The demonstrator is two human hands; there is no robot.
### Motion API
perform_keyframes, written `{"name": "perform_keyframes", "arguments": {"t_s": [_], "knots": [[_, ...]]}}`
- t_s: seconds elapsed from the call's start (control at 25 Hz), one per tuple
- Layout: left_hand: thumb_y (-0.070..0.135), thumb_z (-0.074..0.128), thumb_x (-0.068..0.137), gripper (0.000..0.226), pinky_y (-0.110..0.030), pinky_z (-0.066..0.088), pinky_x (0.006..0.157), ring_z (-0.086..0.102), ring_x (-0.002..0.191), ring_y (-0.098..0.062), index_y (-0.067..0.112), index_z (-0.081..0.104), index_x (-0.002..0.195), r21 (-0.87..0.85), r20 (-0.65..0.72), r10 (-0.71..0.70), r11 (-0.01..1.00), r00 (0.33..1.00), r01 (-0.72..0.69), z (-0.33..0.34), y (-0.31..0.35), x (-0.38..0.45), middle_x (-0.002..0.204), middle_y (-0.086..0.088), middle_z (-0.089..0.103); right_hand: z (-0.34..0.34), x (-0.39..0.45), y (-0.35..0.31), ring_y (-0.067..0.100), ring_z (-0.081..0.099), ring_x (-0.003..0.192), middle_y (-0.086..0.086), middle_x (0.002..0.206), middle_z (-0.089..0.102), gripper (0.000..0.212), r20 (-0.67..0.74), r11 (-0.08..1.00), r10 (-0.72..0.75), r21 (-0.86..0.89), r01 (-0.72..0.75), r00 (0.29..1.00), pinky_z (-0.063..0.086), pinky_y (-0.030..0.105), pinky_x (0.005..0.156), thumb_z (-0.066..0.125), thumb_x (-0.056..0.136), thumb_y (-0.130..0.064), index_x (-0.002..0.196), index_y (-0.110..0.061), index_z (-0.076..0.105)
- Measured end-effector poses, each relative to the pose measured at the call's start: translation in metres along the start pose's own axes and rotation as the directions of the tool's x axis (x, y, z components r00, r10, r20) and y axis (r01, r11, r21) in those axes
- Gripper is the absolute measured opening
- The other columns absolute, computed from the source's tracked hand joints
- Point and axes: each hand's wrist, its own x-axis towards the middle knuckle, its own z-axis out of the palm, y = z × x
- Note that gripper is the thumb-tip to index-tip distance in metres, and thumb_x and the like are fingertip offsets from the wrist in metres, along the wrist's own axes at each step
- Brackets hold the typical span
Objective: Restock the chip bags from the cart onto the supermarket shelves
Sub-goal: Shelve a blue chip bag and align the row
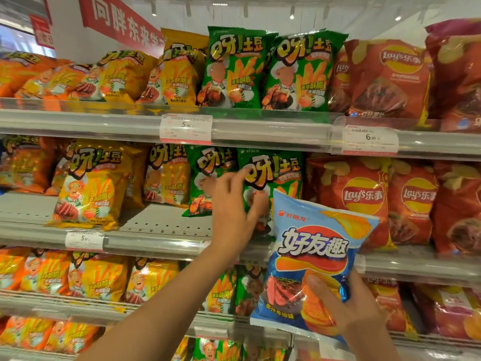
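Mid-restock. Right hand [356, 306] grip holding blue chip bag [312, 256], near, in front of middle shelf [166, 220], not yet shelved. Left hand [231, 207] fingers curled on green bag [270, 178] standing on that shelf. Gap left of green bags unfilled. Cart out of view.

The left hand [231, 209] covers the lower part of a green chip bag [270, 173]. The blue chip bag [312, 256] hides shelf stock behind it. Small print on the price tags [186, 128] is unreadable. The red banner [122, 19] is cropped at the top edge.
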Motion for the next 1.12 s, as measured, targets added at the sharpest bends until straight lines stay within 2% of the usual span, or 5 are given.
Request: {"name": "perform_keyframes", "arguments": {"t_s": [0.08, 0.16, 0.4, 0.64, 1.12], "knots": [[0.028, 0.068, 0.095, 0.067, -0.047, 0.04, 0.112, 0.026, 0.143, -0.025, 0.03, 0.036, 0.153, 0.106, 0.183, 0.147, 0.98, 0.972, -0.168, -0.001, -0.006, -0.015, 0.154, -0.005, 0.026, 0.002, -0.002, 0.003, -0.011, 0.065, 0.099, -0.029, 0.103, 0.073, 0.051, 0.004, 1.0, -0.007, -0.009, 0.007, 1.0, 0.048, 0.014, 0.083, 0.076, 0.073, -0.038, 0.122, -0.037, 0.06], [0.023, 0.065, 0.096, 0.071, -0.05, 0.037, 0.116, 0.014, 0.15, -0.028, 0.034, 0.029, 0.156, 0.046, 0.315, 0.07, 0.995, 0.947, -0.089, 0.001, -0.009, -0.019, 0.163, -0.004, 0.012, 0.005, -0.004, 0.004, -0.01, 0.065, 0.097, -0.028, 0.102, 0.073, 0.046, 0.004, 1.0, -0.018, -0.01, 0.018, 1.0, 0.051, 0.013, 0.08, 0.076, 0.072, -0.039, 0.116, -0.038, 0.061], [0.018, 0.063, 0.097, 0.067, -0.051, 0.032, 0.118, 0.011, 0.151, -0.028, 0.03, 0.033, 0.155, -0.001, 0.376, 0.089, 0.995, 0.922, -0.096, -0.006, -0.012, -0.004, 0.166, -0.005, 0.008, 0.02, -0.01, 0.006, -0.014, 0.064, 0.094, -0.032, 0.098, 0.071, 0.044, 0.01, 0.999, -0.043, -0.03, 0.043, 0.999, 0.044, -0.003, 0.072, 0.075, 0.069, -0.04, 0.111, -0.038, 0.06], [0.035, 0.063, 0.097, 0.071, -0.046, 0.028, 0.12, 0.016, 0.152, -0.025, 0.022, 0.029, 0.157, 0.102, 0.316, 0.118, 0.982, 0.941, -0.157, -0.06, -0.058, -0.041, 0.164, -0.008, 0.017, 0.057, -0.018, -0.003, -0.006, 0.067, 0.103, -0.022, 0.108, 0.074, 0.042, 0.086, 0.997, -0.074, 0.002, 0.074, 0.994, 0.049, 0.003, 0.078, 0.075, 0.078, -0.036, 0.118, -0.034, 0.064], [0.019, 0.068, 0.092, 0.057, -0.048, 0.04, 0.111, 0.044, 0.137, -0.041, 0.004, 0.051, 0.144, 0.253, 0.3, 0.018, 0.962, 0.954, -0.098, -0.306, -0.267, -0.097, 0.146, -0.023, 0.048, 0.348, -0.07, -0.068, -0.013, 0.062, 0.105, -0.037, 0.111, 0.068, 0.051, 0.334, 0.998, -0.002, -0.064, 0.025, 0.943, 0.046, 0.032, 0.09, 0.074, 0.065, -0.061, 0.115, -0.057, 0.061]]}}
